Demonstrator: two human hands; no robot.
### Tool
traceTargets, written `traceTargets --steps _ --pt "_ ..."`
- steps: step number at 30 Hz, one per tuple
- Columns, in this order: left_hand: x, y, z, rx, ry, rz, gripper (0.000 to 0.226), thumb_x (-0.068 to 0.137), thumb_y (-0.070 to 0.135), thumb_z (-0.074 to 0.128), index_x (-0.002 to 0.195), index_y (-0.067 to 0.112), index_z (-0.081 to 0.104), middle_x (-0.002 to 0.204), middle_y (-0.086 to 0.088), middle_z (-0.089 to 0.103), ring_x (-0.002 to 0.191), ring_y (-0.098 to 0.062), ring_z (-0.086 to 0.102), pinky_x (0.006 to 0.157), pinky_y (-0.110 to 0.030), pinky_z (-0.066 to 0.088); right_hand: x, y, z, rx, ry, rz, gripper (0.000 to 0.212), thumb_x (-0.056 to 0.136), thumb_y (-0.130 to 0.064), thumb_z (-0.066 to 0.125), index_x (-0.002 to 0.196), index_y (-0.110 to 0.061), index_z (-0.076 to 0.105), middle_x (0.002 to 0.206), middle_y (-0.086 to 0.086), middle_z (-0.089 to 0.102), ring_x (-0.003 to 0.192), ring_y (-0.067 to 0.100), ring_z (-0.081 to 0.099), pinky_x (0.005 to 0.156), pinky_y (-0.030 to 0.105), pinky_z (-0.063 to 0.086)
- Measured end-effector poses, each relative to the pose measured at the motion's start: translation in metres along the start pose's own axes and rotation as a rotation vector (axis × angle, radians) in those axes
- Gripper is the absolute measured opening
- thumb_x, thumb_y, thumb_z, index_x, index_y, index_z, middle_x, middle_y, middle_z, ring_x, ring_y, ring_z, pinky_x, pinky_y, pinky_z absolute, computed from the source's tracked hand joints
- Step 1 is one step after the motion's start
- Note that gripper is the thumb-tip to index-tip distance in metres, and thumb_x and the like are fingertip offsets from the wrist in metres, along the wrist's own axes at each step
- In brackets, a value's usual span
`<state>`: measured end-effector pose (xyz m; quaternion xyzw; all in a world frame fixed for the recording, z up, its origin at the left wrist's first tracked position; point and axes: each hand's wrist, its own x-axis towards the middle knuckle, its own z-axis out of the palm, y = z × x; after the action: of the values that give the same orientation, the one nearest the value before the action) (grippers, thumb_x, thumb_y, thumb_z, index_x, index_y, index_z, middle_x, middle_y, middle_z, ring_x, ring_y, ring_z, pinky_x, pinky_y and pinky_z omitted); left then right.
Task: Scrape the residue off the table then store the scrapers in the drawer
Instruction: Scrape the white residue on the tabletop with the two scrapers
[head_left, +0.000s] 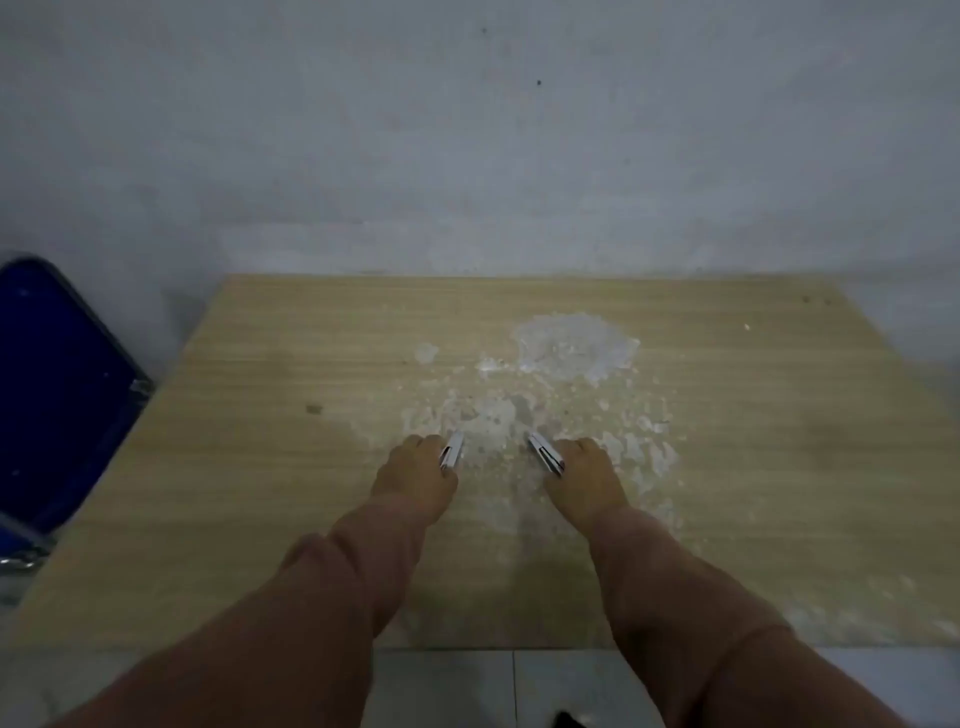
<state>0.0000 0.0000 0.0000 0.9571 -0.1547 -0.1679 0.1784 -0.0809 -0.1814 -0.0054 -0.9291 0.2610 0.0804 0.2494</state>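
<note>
White crusty residue (566, 345) is spread over the middle of the light wooden table (270, 483), with loose flakes trailing toward me. My left hand (413, 475) is closed around a metal scraper (453, 448) whose blade points forward onto the flakes. My right hand (584, 478) grips a second metal scraper (545, 452), angled inward toward the first. Both blades rest at the near edge of the residue, a short gap apart. No drawer is in view.
A blue folding chair (57, 395) stands against the table's left side. A grey wall (467, 156) runs right behind the table's far edge. Tiled floor (447, 686) shows below the near edge.
</note>
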Motion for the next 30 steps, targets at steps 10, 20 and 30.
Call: traceTargets --steps 10,20,30 --pt "0.01 0.005 0.016 0.021 0.006 -0.124 0.049 0.088 0.03 0.052 0.133 0.013 0.048 0.131 -0.01 0.051 0.121 -0.031 0.049 0.098 -0.04 0.045 0.017 -0.007 0.013 -0.124 -0.073 0.134 0.041 0.087 -0.014 0.05 0.128 -0.004 0.048 0.13 0.015 0.049 0.121 0.031 0.048 0.099 0.038 0.044" --pt "0.027 0.012 0.023 0.125 -0.011 -0.203 0.045 0.087 0.034 0.053 0.126 0.01 0.051 0.13 -0.01 0.051 0.121 -0.031 0.049 0.096 -0.041 0.044 0.007 -0.006 0.011 0.127 -0.234 0.195 0.029 0.085 -0.017 0.055 0.111 -0.005 0.058 0.111 0.016 0.063 0.082 0.025 0.051 0.07 0.028 0.041" --pt "0.028 0.035 0.001 -0.212 -0.115 -0.256 0.046 0.083 0.032 0.06 0.117 0.003 0.051 0.102 -0.011 0.057 0.081 -0.029 0.06 0.067 -0.033 0.048 -0.027 0.002 0.004 0.646 -0.167 0.263 0.014 0.081 -0.005 0.063 0.086 -0.007 0.049 0.077 0.01 0.058 0.058 0.023 0.06 0.043 0.03 0.053"
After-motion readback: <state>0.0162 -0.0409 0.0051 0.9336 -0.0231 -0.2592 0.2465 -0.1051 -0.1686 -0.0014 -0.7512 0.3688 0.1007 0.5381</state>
